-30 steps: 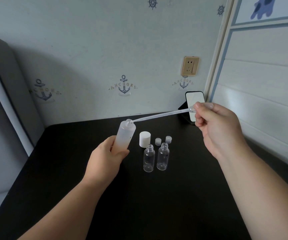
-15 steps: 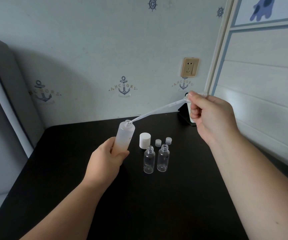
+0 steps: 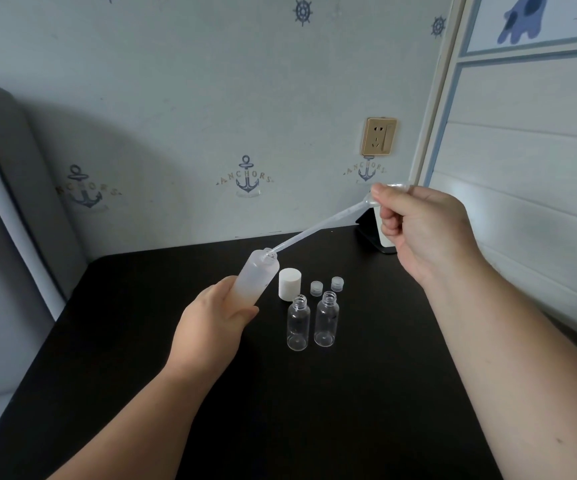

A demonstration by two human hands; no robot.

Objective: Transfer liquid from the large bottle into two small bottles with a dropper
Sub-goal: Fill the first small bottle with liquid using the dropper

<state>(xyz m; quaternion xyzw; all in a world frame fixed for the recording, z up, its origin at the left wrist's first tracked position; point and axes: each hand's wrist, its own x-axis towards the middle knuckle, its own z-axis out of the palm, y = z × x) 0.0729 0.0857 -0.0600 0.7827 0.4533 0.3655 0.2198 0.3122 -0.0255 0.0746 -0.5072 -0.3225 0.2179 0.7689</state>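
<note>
Right hand (image 3: pixel 425 230) now higher than a second ago, bulb end of the dropper (image 3: pixel 318 230) lifted toward 12 o'clock, up from the level of the dark phone stand (image 3: pixel 370 233) to just under the anchor print on the wall. Dropper slope steeper as a result: formerly close to level, now slanting clearly down toward 8 o'clock, tip at the mouth of the large bottle (image 3: pixel 256 278). Phone stand now largely hidden behind the right hand, its pale face only partly visible. Fingers (image 3: pixel 389 206) pinching the bulb, knuckles turned a little more toward the camera.
</note>
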